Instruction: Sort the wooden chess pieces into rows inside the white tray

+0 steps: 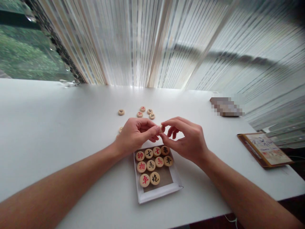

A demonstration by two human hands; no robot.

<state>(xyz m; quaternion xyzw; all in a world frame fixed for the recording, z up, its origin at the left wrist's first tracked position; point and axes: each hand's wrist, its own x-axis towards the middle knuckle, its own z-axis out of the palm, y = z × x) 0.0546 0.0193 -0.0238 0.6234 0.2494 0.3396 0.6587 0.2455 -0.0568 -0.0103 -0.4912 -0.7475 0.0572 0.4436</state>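
Above the far edge of a white open box [160, 191], both my hands meet at one round wooden chess piece [162, 128] with a red mark. The thumb of my left hand [137, 132] presses against its left side. My right hand [187, 136] pinches it between thumb and forefinger, the other fingers curled. Inside the box, several round pieces lie in rows with red or black characters face up, among them a red one [144, 180] and a black one [154, 178] in the nearest row. Bare brown box floor shows at the lower right.
Beyond my hands, several loose pieces [142, 108] lie on the white table [90, 108], one [121, 112] apart to the left. Another is partly hidden by my left hand. A brown booklet [265, 149] and a blurred object [226, 107] lie at the right. Striped curtains hang behind.
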